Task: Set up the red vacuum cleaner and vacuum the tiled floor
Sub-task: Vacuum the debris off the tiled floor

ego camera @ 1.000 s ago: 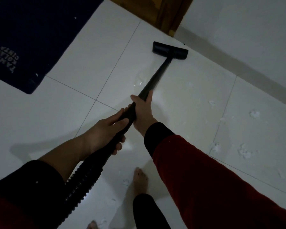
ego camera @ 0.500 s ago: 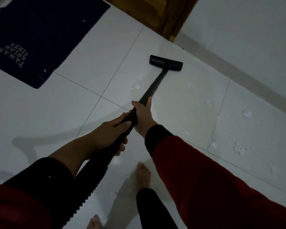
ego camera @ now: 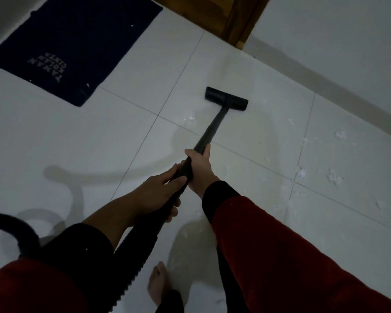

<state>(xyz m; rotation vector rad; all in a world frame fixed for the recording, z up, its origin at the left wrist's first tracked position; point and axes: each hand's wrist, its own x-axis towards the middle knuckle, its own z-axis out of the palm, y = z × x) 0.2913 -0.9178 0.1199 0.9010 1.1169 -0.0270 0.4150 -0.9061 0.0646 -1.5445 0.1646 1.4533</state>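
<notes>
A black vacuum wand (ego camera: 213,127) runs from my hands to a flat black floor nozzle (ego camera: 226,98) resting on the white tiled floor (ego camera: 99,143). My right hand (ego camera: 200,166) grips the wand higher up, and my left hand (ego camera: 158,193) grips it just below, where the ribbed black hose (ego camera: 136,249) begins. The hose curls away at the left edge. White crumbs of debris (ego camera: 334,177) lie scattered on the tiles to the right of the nozzle. The vacuum's red body is out of view.
A dark blue doormat (ego camera: 77,41) with white lettering lies at the upper left. A wooden door frame (ego camera: 235,19) stands at the top, and a white wall (ego camera: 336,41) runs along the right. My bare foot (ego camera: 158,283) stands below the hands.
The nozzle has been drawn back from the door frame and wall towards me. Both hands keep their grip on the wand. The hose loop has come into sight at the left.
</notes>
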